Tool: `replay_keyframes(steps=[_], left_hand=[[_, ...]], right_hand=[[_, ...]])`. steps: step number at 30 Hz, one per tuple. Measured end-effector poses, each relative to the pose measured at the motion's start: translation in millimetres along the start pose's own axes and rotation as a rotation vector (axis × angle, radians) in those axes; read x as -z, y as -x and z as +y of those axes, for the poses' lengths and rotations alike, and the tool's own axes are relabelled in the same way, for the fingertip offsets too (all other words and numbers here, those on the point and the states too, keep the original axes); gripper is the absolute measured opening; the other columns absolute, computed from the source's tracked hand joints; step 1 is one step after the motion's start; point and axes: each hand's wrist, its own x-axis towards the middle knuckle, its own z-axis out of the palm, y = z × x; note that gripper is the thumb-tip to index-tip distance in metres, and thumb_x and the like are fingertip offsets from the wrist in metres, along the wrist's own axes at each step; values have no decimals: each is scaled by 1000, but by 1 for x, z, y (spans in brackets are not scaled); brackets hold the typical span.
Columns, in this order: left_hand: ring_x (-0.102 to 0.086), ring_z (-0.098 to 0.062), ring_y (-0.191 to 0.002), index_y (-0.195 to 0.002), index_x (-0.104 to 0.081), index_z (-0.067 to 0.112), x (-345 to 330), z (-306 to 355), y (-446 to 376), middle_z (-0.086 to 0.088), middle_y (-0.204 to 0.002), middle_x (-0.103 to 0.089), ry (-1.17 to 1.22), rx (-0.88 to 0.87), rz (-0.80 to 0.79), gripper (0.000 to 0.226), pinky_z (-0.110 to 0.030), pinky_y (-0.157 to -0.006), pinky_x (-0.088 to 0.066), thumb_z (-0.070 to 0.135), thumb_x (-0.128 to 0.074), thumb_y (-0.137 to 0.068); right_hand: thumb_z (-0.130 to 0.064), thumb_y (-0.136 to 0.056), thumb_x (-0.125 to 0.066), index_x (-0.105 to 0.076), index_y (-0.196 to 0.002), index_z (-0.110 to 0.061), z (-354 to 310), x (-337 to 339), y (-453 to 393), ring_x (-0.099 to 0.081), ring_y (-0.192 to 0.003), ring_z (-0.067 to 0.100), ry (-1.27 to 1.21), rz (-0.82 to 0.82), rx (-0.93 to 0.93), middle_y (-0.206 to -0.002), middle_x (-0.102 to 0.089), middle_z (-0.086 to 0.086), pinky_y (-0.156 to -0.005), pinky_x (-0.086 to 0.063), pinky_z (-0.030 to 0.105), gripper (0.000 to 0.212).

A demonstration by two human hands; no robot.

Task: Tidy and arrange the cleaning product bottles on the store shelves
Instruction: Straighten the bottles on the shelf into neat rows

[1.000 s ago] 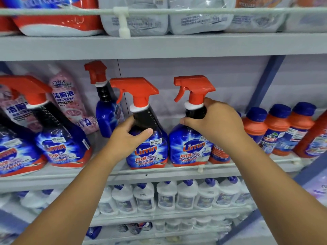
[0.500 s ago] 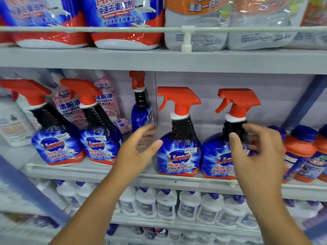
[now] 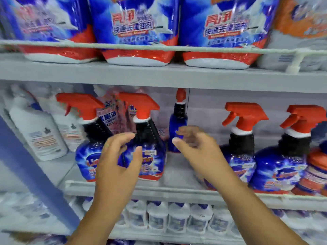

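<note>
While both hands reach toward the middle shelf (image 3: 159, 191), neither grips anything.
Left hand (image 3: 116, 161): fingers loosely curved and spread, in front of two blue spray bottles with red triggers (image 3: 150, 156), at the left of that shelf; contact cannot be told through the blur.
Right hand (image 3: 196, 147): open, fingers relaxed and smeared by motion, before a gap in the row.
Narrow blue bottle (image 3: 177, 124): upright at the back of the gap, just beyond the right fingertips.
Right spray bottles (image 3: 240, 149): two more, upright, near the shelf front.
White bottles (image 3: 39, 135): far left, same shelf.
Refill pouches (image 3: 134, 29): lined along the upper shelf.
Small white bottles (image 3: 178, 218): in a row on the lower shelf.
</note>
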Motion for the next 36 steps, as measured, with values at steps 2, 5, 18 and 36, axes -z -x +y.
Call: replay_keyframes(steps=[2, 5, 18, 36], left_hand=[[-64, -13, -112, -110, -61, 38, 25, -8, -9, 16, -115, -63, -65, -71, 89, 22, -27, -102, -47, 26, -68, -93], [-59, -19, -112, -114, -60, 30, 63, -36, -28, 10, -115, -58, -110, 0, 212, 28, -37, -102, -46, 36, -67, -87], [-62, -5, -119, -136, -60, 38, 90, -97, -82, 21, -125, -68, -27, 234, -314, 47, -37, -105, -48, 39, -75, -91], [-56, 20, -105, -114, -62, 47, -29, -32, -34, 41, -106, -64, 161, 189, -331, 35, 0, -86, -38, 28, -76, -89]], right_hand=[[-33, -87, -77, -60, -118, -34, -9, -26, -17, -60, -94, -15, 46, -50, -1, -109, -66, -21, -81, -47, 6, 34], [-28, -83, -82, -57, -102, -44, -13, -63, -31, -63, -93, -11, 46, -21, -5, -101, -66, -26, -85, -49, 14, 35], [-34, -80, -83, -70, -109, -32, -12, -106, -39, -67, -85, -5, 149, 268, -11, -95, -74, -18, -77, -53, 19, 33], [-13, -93, -69, -66, -113, -9, 6, -13, -57, -65, -98, 26, 487, 353, 49, -104, -70, 6, -65, -31, 15, 21]])
